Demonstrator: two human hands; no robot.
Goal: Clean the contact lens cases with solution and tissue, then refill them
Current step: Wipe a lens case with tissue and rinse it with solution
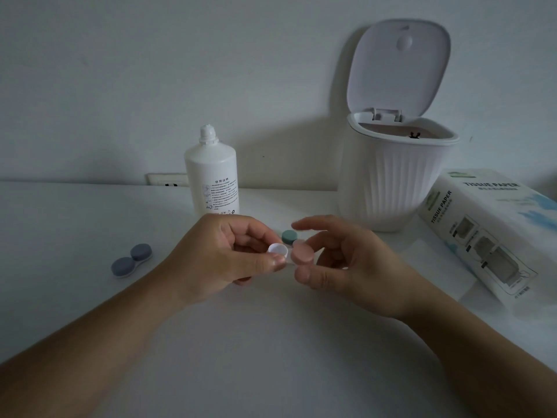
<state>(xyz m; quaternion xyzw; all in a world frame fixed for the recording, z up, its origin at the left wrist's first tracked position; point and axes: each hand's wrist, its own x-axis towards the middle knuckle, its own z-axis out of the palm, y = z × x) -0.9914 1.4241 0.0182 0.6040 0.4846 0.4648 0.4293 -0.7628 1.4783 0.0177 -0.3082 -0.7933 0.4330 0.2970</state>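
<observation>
Dim, bluish, soft light; faint shadows on wall; edges bowed.

Tissue box [494, 233]: "TISSUE PAPER" is showing twice, once on the top face and once running along the side panel. Solution bottle [212, 179]: back label is showing a Chinese heading, "使用说明"; the smaller print below is too small to read.

Solution bottle [212, 176]: white plastic, smooth, slight sheen. Bin [391, 182]: white plastic, ribbed wall, smooth lid. Blue-grey lens case [131, 260]: matt plastic caps. Pink cap [303, 251]: matt plastic. Tissue pack [494, 233]: glossy printed wrap. Table [271, 342]: smooth, matt white.
</observation>
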